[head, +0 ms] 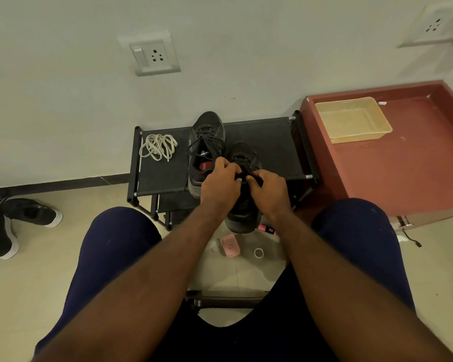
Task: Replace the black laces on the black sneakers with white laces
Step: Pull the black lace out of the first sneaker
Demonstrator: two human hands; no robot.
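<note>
- Your left hand (220, 182) and right hand (268, 188) pinch the thin black lace (242, 176) on the near black sneaker (242, 214).
- Its long axis runs away from you, toe toward the pale wall (63, 100).

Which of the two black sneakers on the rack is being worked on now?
The nearer, right-hand sneaker: the left hand and right hand both pinch its black lace. The other sneaker stands farther back to its left, its laces not held.
</note>
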